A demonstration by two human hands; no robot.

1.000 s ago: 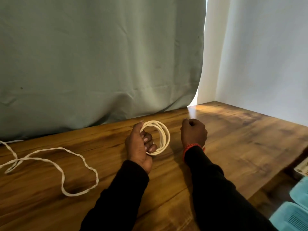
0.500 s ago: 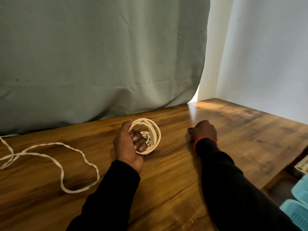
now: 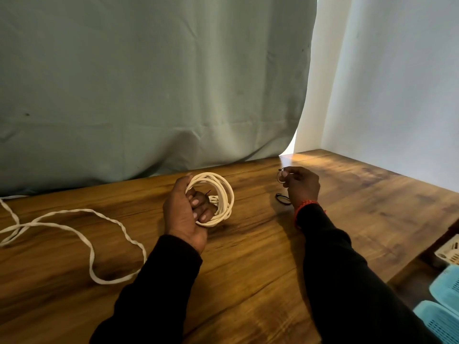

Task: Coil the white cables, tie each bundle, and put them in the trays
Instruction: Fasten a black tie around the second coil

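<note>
The right hand has lifted, now pinching a dark tie; the left hand still grips the coil, so tying looks next.

Left: loose white cable sprawls across table.
Back: curtain closes off.
Right: bare wood to the edge, trays below.

We note two bare hands, left hand, right hand, long black sleeves to our wrists, red beaded bracelet at right cuff.
</note>
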